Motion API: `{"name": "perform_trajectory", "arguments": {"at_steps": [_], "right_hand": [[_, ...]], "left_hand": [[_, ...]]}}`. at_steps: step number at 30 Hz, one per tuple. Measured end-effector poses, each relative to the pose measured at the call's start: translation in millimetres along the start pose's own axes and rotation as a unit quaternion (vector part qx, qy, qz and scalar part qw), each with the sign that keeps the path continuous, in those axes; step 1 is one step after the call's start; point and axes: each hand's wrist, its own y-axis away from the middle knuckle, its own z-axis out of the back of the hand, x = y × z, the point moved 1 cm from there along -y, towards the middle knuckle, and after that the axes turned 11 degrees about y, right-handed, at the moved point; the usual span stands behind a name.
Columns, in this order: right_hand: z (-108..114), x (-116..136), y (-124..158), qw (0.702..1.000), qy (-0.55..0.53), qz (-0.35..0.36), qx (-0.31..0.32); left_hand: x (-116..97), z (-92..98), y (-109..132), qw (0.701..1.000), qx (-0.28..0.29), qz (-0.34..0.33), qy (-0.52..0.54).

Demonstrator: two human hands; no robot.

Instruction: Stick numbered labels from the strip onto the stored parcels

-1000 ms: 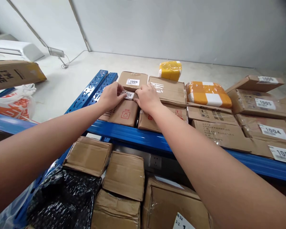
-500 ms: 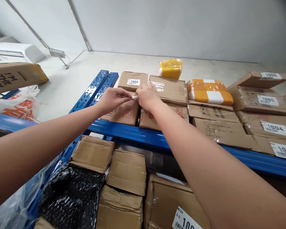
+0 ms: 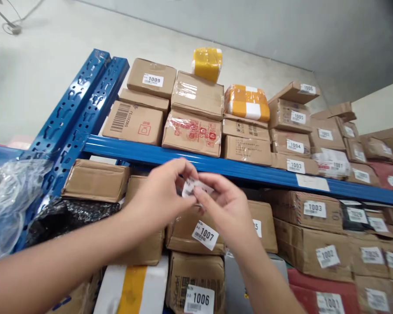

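Above the blue beam [image 3: 144,157], carton 1009 [image 3: 151,78] is labelled, red-printed carton [image 3: 191,133] seemingly isn't, and below, left hand [image 3: 165,189] and right hand [image 3: 231,209] pinch a sticker [image 3: 187,187]!

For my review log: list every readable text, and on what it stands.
"1001": white package; red package
"1002": upper box; lower box
"1003": upper box; lower box
"1004": upper box
"1005": upper box
"1006": flat box; lower box
"1007": lower box
"1009": upper box
"029": black package, first digit unclear
"SMZX": barcoded upper box, rest unclear
Too blurred, small or hidden: held label, remaining labels and print
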Motion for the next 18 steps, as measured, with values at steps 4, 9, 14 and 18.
{"name": "perform_trajectory", "arguments": {"at_steps": [4,9,14,18], "right_hand": [[0,-30,64,0.989,0.011,-0.109,-0.095],[-45,-43,128,0.986,0.039,-0.146,-0.064],[-93,-52,157,0.976,0.2,-0.035,-0.081],[-103,-61,150,0.941,0.323,0.061,-0.083]], "left_hand": [[12,-21.1,49,0.995,0.056,0.085,0.007],[34,-9.5,135,0.986,-0.056,0.131,-0.085],[66,0.1,198,0.959,-0.179,0.1,-0.194],[85,-3.5,206,0.946,-0.184,0.079,-0.254]]}}
